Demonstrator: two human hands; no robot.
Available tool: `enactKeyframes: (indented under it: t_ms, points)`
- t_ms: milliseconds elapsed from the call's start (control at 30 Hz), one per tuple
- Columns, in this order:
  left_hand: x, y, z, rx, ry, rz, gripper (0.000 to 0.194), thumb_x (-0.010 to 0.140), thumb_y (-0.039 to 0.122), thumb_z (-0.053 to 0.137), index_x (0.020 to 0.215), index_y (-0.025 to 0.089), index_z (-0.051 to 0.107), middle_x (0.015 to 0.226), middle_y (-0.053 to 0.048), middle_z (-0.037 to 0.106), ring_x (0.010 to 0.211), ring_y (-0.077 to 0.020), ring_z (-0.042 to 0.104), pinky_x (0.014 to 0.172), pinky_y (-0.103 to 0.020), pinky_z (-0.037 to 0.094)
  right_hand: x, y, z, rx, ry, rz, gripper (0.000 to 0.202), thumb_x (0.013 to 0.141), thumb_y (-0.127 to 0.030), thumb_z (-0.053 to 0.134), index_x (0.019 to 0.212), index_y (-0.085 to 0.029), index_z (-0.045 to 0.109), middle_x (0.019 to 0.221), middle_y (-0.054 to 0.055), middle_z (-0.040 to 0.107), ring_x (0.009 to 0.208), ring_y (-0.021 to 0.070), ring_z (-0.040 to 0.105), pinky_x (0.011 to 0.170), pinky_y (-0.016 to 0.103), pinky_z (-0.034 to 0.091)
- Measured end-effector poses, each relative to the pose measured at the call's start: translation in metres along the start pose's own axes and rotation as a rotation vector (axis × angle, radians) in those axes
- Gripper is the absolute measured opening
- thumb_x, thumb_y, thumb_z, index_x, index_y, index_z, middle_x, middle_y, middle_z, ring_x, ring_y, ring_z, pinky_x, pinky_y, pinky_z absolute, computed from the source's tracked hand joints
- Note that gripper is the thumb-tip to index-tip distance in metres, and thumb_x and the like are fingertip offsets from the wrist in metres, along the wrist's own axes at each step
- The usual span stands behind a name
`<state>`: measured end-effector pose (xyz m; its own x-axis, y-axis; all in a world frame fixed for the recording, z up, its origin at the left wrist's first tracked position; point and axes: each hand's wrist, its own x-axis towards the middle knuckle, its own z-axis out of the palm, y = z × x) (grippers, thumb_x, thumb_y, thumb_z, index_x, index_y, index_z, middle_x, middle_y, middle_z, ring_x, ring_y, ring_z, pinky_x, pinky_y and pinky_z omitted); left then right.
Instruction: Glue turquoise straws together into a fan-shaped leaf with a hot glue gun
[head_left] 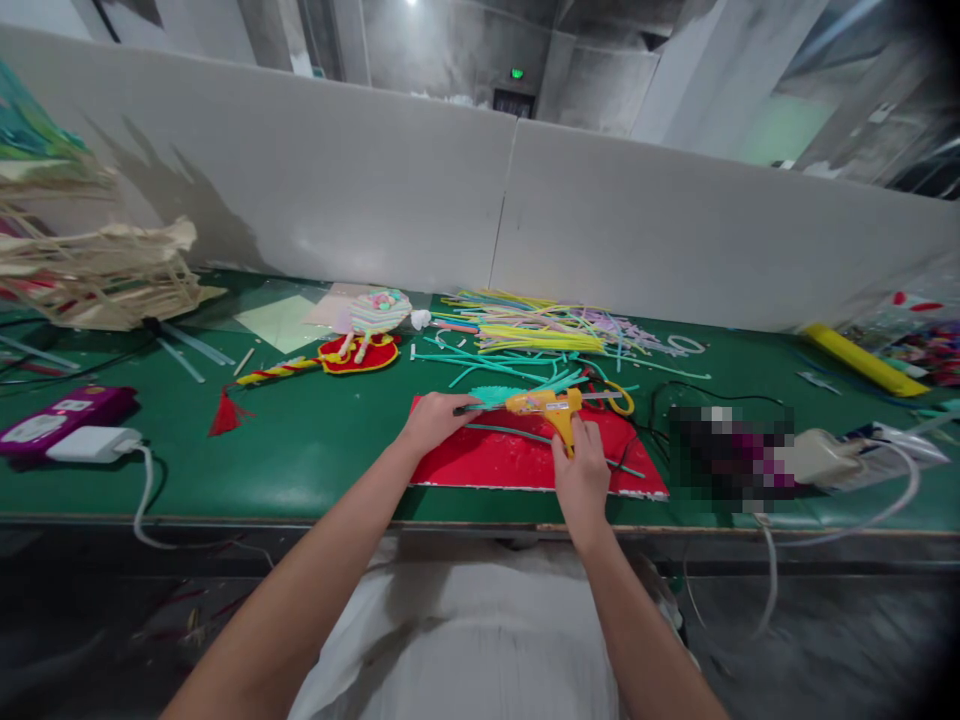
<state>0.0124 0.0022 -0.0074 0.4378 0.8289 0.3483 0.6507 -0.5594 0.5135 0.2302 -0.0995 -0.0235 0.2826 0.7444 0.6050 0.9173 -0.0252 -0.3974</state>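
My right hand [583,470] is wrapped round the handle of a yellow glue gun [541,402], whose nozzle points left above a red sheet [480,460]. Near that nozzle, my left hand [439,422] has its fingers pressed together at the ends of some teal pipe cleaners [491,394]; what exactly they pinch is too small to make out. A single teal stem [510,431] lies across the red sheet. Behind the glue gun, yellow-handled scissors [622,400] are partly hidden.
Loose pipe cleaners [540,335] lie behind the sheet. Left are a decorated red fan shape [382,355], a purple power strip [75,415] and a stick model [112,275]. A yellow bar [862,360] and cables lie right. A white partition [360,180] stands behind.
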Motion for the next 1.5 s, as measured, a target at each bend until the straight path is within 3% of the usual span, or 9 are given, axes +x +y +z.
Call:
enactKeyframes:
  t_ms: [733, 1500]
  points:
    - [0.0, -0.003, 0.001, -0.022, 0.008, 0.023, 0.026, 0.085, 0.041, 0.053, 0.097, 0.027, 0.071, 0.096, 0.003, 0.073, 0.088, -0.0157, 0.067, 0.074, -0.02, 0.047, -0.002, 0.018, -0.006, -0.06, 0.077, 0.042, 0.039, 0.089, -0.032, 0.038, 0.118, -0.012, 0.056, 0.103, 0.015, 0.058, 0.095, 0.0248, 0.057, 0.076, 0.034, 0.049]
    - [0.002, -0.005, 0.001, -0.051, 0.002, 0.004, 0.026, 0.084, 0.042, 0.053, 0.096, 0.027, 0.071, 0.094, 0.002, 0.073, 0.083, -0.0156, 0.068, 0.073, -0.022, 0.047, 0.002, 0.031, -0.011, -0.031, 0.114, 0.139, 0.04, 0.087, -0.031, 0.04, 0.118, -0.011, 0.056, 0.107, 0.018, 0.057, 0.098, 0.0287, 0.056, 0.078, 0.039, 0.048]
